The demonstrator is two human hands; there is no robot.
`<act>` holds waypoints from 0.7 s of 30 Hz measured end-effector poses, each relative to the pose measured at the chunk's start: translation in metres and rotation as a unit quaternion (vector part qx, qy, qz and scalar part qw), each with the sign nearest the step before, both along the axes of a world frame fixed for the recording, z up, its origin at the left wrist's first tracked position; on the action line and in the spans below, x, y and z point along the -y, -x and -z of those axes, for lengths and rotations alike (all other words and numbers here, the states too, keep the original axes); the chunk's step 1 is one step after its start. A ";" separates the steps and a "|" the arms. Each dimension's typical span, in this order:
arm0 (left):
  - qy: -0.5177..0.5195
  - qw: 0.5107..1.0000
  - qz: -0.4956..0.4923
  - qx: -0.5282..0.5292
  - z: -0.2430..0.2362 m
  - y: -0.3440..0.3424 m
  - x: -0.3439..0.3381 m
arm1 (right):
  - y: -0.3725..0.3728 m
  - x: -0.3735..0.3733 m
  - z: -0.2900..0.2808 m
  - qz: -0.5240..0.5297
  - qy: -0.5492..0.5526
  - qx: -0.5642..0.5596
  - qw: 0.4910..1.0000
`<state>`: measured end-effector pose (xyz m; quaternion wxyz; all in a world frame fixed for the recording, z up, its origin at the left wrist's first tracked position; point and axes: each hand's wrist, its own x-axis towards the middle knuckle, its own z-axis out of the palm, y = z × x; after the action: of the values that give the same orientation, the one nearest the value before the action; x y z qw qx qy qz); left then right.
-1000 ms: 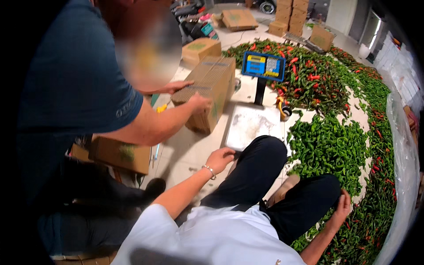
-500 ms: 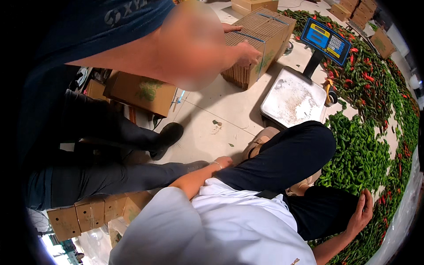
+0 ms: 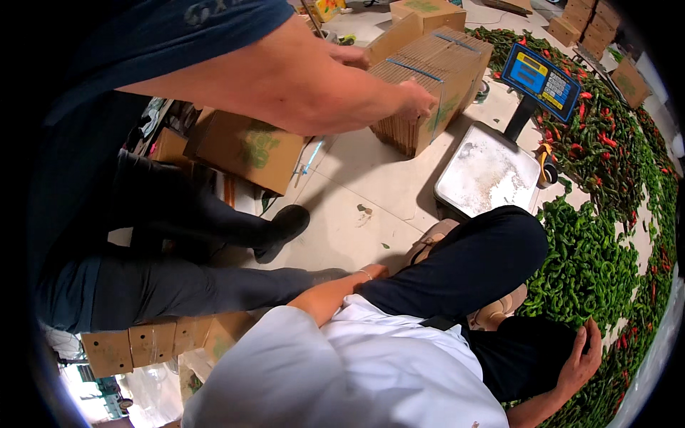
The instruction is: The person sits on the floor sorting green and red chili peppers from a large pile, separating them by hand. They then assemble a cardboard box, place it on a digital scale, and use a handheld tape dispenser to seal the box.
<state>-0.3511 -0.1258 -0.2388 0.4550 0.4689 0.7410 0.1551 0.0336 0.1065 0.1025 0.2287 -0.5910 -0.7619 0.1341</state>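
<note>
My left hand point(image 3: 374, 272) rests low against my bent left thigh point(image 3: 464, 257), its fingers mostly hidden. My right hand point(image 3: 581, 357) is beside my right knee, fingers loosely bent and apart, holding nothing. Beyond my knees, a scale with a silver platform point(image 3: 485, 175) and blue display point(image 3: 539, 82) stands on the floor, a tape roll point(image 3: 548, 171) beside it. At upper left a co-worker's hand point(image 3: 417, 100) grips a strapped bundle of flattened cardboard boxes point(image 3: 442, 68); their other hand point(image 3: 349, 57) is behind it.
Green chilli peppers point(image 3: 578, 267) and mixed red-green piles point(image 3: 599, 143) spread along the right, beside clear plastic point(image 3: 649, 371). Cardboard boxes lie at left point(image 3: 250, 150), lower left point(image 3: 150, 342) and back right point(image 3: 585, 25). The co-worker's legs point(image 3: 214, 228) stand on my left.
My left hand has dropped from near the scale's front to beside my thigh. My view has tilted down. The co-worker's far hand has drawn back toward the left from atop the bundle.
</note>
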 end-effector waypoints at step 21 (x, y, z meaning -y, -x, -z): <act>0.009 1.000 -0.006 -0.023 -0.008 0.017 0.000 | -0.005 -0.001 0.006 0.003 -0.054 0.063 0.997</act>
<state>-0.3684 -0.1260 -0.2307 0.4413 0.4640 0.7552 0.1399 0.0386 0.1077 0.0964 0.2118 -0.5873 -0.7793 0.0546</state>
